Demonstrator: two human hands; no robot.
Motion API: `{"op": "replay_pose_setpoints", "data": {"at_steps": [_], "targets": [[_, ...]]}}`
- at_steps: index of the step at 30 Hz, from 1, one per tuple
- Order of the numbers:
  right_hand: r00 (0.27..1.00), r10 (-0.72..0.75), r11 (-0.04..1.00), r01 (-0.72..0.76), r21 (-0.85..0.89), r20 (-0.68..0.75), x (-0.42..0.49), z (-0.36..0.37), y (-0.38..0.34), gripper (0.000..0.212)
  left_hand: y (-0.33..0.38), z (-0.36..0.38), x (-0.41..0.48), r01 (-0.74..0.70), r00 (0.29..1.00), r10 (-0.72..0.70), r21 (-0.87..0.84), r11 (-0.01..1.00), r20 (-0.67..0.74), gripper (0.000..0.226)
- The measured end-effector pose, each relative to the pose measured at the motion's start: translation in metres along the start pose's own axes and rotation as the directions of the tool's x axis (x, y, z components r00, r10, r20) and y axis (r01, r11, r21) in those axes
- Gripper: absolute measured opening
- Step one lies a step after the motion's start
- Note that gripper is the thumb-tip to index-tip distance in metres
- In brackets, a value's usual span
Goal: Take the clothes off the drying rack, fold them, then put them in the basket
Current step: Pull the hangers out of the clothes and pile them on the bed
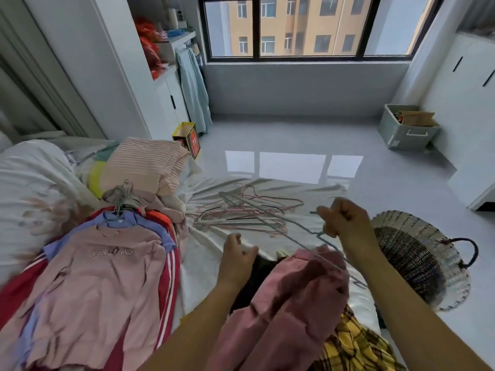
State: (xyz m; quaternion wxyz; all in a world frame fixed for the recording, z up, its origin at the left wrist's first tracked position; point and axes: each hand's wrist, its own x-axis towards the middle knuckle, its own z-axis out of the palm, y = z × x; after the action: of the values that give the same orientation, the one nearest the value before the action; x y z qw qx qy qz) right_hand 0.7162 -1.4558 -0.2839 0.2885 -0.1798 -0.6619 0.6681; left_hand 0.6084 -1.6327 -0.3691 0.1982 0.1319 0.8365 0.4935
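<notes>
Right grip point(345, 220) closes round a thin grey wire hanger point(314, 232); left grip point(238, 253) pinches black cloth point(257, 274) beside a soft pink garment point(294, 295) on the bed point(214, 236); a woven basket point(417, 261) lies tipped beside the bed.

Bed point(214, 253) in its white sheet: loose wire hangers point(249, 212) tangled mid-sheet, a heap of shirts point(93, 277) on hangers at the left, a folded striped stack point(144, 167) behind. Near edge: black garment point(257, 271), pink garment point(289, 303), yellow plaid point(353, 346). On the glossy floor point(294, 135), the woven basket point(417, 263) leans beside the bed, and a grey bin point(407, 129) sits far right.
</notes>
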Motion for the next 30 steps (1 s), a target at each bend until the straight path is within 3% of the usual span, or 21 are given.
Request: {"op": "replay_pose_setpoints", "data": {"at_steps": [1,3,4,6,8,10,12,13,14,16,17,18,20,22,24,26,28,30], "targets": [[0.997,0.026,1.0,-0.027,0.014,0.073,0.001,0.011,0.007,0.055,-0.011,-0.012,0.001,-0.166,0.98,0.181,0.155,0.974,-0.089,0.055],[0.973,0.072,0.995,-0.085,0.053,0.217,0.005,0.033,0.02,0.054,-0.034,-0.034,0.005,-0.392,0.843,0.522,0.518,0.76,-0.127,0.074],[0.956,0.1,0.988,-0.127,0.082,0.277,0.008,0.043,0.026,0.055,-0.043,-0.046,0.008,-0.424,0.777,0.621,0.643,0.638,-0.104,0.079],[0.915,0.156,0.963,-0.225,0.149,0.373,0.014,0.058,0.036,0.052,-0.056,-0.066,0.017,-0.43,0.754,0.657,0.757,0.491,0.002,0.064],[0.895,0.194,0.941,-0.285,0.181,0.402,0.023,0.071,0.049,0.047,-0.066,-0.085,0.03,-0.458,0.832,0.542,0.7,0.548,0.12,0.038],[0.912,0.232,0.936,-0.304,0.177,0.339,0.033,0.081,0.061,0.044,-0.071,-0.101,0.044,-0.445,0.893,0.4,0.541,0.713,0.207,0.051],[0.918,0.284,0.951,-0.307,0.045,0.276,0.047,0.084,0.08,0.038,-0.082,-0.116,0.06,-0.379,0.921,0.285,0.453,0.807,0.264,0.054],[0.901,0.338,0.941,-0.318,-0.117,0.271,0.053,0.08,0.092,0.03,-0.088,-0.125,0.07,-0.373,0.923,0.282,0.423,0.826,0.263,0.047],[0.861,0.421,0.889,-0.328,-0.32,0.287,0.056,0.074,0.102,0.027,-0.092,-0.136,0.08,-0.353,0.927,0.267,0.371,0.859,0.264,0.037],[0.717,0.63,0.703,-0.364,-0.611,0.298,0.056,0.055,0.121,0.05,-0.1,-0.154,0.105,-0.276,0.948,0.202,0.321,0.906,0.245,0.02],[0.652,0.71,0.625,-0.407,-0.666,0.268,0.054,0.045,0.13,0.066,-0.104,-0.16,0.12,-0.252,0.957,0.18,0.341,0.906,0.23,0.024],[0.611,0.761,0.57,-0.468,-0.676,0.218,0.054,0.035,0.142,0.067,-0.109,-0.165,0.134,-0.24,0.96,0.16,0.375,0.895,0.23,0.031],[0.572,0.797,0.535,-0.522,-0.664,0.192,0.051,0.028,0.152,0.043,-0.123,-0.165,0.162,-0.206,0.963,0.105,0.426,0.881,0.248,0.034],[0.59,0.788,0.56,-0.568,-0.603,0.177,0.055,0.024,0.163,0.044,-0.136,-0.159,0.19,-0.166,0.968,0.065,0.428,0.889,0.241,0.034],[0.601,0.792,0.584,-0.694,-0.422,0.108,0.057,0.024,0.169,0.043,-0.145,-0.151,0.215,-0.11,0.979,0.031,0.392,0.913,0.203,0.033],[0.649,0.76,0.641,-0.738,-0.212,0.04,0.064,0.029,0.176,0.02,-0.152,-0.141,0.235,-0.082,0.984,0.024,0.333,0.94,0.174,0.028],[0.703,0.707,0.699,-0.711,-0.077,-0.077,0.073,0.037,0.187,0.016,-0.163,-0.132,0.251,-0.14,0.986,0.108,0.281,0.95,0.127,0.053],[0.725,0.667,0.729,-0.682,-0.049,-0.171,0.086,0.047,0.201,0.015,-0.179,-0.124,0.264,-0.143,0.99,0.139,0.231,0.962,0.032,0.067]]}}
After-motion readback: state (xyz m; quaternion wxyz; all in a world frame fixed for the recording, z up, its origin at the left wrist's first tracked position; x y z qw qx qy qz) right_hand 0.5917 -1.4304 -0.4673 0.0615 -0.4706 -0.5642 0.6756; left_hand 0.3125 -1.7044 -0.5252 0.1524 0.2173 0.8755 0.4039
